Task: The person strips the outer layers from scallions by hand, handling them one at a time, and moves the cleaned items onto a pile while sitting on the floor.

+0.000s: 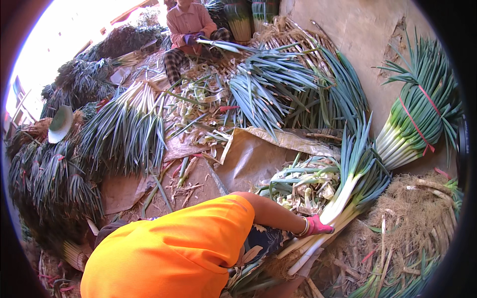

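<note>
My left hand (316,226), in a pink glove with a dark fingertip, is closed around the pale stems of several long green onions (348,188). Their leaves point up and away, and their root ends slant down towards my lap (266,240). More green onions (374,192) lie close against them on the right. Just beyond the hand is a heap of peeled skins and trimmed leaves (309,182). A thick pile of rooty, unpeeled green onions (395,208) lies to the right. My right hand is out of view; my orange shirt (160,257) fills the lower left.
A large bundle (406,126) bound with red tape leans by the wall (350,22). A seated person (192,26) in purple gloves holds a green onion beyond a leafy heap (268,82). Further onion piles (126,119) line the left. A crumpled sheet (246,156) covers some floor.
</note>
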The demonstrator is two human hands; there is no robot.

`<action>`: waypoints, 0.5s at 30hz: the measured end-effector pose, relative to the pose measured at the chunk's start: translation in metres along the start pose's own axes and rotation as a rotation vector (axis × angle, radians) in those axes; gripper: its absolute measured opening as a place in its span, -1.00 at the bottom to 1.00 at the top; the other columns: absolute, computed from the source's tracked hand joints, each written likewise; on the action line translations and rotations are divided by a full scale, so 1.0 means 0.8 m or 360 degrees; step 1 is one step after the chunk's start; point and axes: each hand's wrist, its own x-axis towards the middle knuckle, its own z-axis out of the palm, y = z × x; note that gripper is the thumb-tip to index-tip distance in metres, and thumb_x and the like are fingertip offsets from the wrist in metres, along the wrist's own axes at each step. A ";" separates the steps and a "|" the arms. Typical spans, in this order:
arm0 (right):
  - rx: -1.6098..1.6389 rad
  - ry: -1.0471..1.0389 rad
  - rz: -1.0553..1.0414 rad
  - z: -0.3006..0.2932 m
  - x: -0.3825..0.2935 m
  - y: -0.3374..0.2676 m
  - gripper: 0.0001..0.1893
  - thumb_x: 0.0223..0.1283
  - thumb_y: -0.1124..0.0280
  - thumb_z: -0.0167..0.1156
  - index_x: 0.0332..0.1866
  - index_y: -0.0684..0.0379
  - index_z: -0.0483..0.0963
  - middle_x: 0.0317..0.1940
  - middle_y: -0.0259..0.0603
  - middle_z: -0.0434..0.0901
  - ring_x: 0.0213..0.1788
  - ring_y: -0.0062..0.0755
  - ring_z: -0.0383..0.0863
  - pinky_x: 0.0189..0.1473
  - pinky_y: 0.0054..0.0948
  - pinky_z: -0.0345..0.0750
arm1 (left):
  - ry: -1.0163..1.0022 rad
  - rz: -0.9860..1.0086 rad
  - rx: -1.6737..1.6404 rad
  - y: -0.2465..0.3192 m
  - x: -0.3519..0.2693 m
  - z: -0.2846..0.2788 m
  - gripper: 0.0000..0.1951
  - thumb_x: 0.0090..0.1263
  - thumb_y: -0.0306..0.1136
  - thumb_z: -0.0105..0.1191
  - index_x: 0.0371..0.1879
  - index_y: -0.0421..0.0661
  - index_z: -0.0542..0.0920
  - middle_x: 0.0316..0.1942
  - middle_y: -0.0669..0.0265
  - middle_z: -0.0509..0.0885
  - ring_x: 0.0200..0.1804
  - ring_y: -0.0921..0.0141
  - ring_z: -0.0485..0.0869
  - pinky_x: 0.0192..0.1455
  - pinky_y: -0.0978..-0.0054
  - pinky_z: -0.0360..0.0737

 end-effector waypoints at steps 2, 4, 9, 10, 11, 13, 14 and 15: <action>-0.0085 0.0014 -0.0002 -0.042 0.015 0.008 -0.10 0.18 -0.44 -0.14 0.38 0.14 0.15 0.18 -0.08 0.40 0.17 -0.14 0.43 0.25 -0.14 0.40 | -0.0038 0.0012 -0.0006 -0.009 0.019 0.013 0.13 -0.14 0.35 0.26 0.28 -0.38 0.26 0.20 -0.11 0.47 0.24 0.09 0.48 0.28 0.27 0.40; -0.0148 0.0028 0.0020 -0.052 0.022 0.016 -0.09 0.15 -0.47 -0.14 0.36 0.11 0.18 0.16 -0.09 0.42 0.14 -0.15 0.45 0.22 -0.14 0.43 | -0.0010 -0.0014 0.0008 -0.015 0.024 0.013 0.15 -0.15 0.36 0.26 0.29 -0.38 0.24 0.21 -0.11 0.45 0.25 0.07 0.47 0.29 0.27 0.40; -0.0097 0.0135 0.0030 -0.025 0.020 0.019 -0.16 0.20 -0.40 -0.15 0.33 0.13 0.20 0.11 -0.10 0.44 0.09 -0.20 0.47 0.17 -0.19 0.46 | -0.0008 -0.0026 0.0009 -0.016 0.017 0.008 0.11 -0.13 0.35 0.27 0.23 -0.43 0.32 0.16 -0.14 0.48 0.22 0.10 0.49 0.27 0.29 0.42; -0.0089 0.0144 0.0024 -0.017 0.018 0.019 -0.17 0.21 -0.39 -0.15 0.33 0.14 0.20 0.10 -0.10 0.44 0.08 -0.21 0.47 0.16 -0.20 0.47 | 0.0012 -0.0054 0.0008 -0.013 0.011 0.005 0.10 -0.13 0.35 0.27 0.22 -0.42 0.33 0.16 -0.14 0.49 0.22 0.09 0.49 0.27 0.29 0.42; -0.0083 0.0158 0.0018 -0.013 0.015 0.020 -0.19 0.23 -0.38 -0.15 0.32 0.14 0.21 0.09 -0.10 0.44 0.06 -0.22 0.48 0.15 -0.21 0.47 | -0.0034 -0.0008 -0.0016 -0.017 0.013 0.000 0.11 -0.13 0.37 0.26 0.25 -0.39 0.32 0.18 -0.14 0.47 0.23 0.10 0.48 0.27 0.27 0.41; -0.0079 0.0171 -0.0008 0.002 0.010 0.017 -0.21 0.25 -0.35 -0.15 0.31 0.15 0.22 0.08 -0.10 0.45 0.04 -0.23 0.49 0.13 -0.24 0.49 | -0.0136 0.0099 -0.0072 -0.022 0.018 -0.011 0.14 -0.12 0.41 0.23 0.30 -0.33 0.29 0.23 -0.14 0.43 0.25 0.10 0.46 0.28 0.24 0.40; -0.0078 0.0168 -0.0013 0.012 0.007 0.018 -0.23 0.26 -0.34 -0.16 0.30 0.15 0.22 0.07 -0.10 0.45 0.03 -0.24 0.49 0.12 -0.25 0.49 | -0.0172 0.0113 -0.0101 -0.022 0.015 -0.016 0.15 -0.12 0.42 0.23 0.31 -0.31 0.28 0.25 -0.14 0.41 0.26 0.10 0.45 0.29 0.23 0.39; -0.0062 0.0184 -0.0068 0.014 -0.004 0.009 -0.24 0.27 -0.32 -0.16 0.30 0.16 0.22 0.06 -0.10 0.46 0.02 -0.25 0.50 0.11 -0.26 0.50 | -0.0217 0.0107 -0.0115 -0.012 0.015 -0.015 0.15 -0.12 0.43 0.23 0.32 -0.30 0.27 0.26 -0.14 0.39 0.27 0.09 0.43 0.30 0.22 0.37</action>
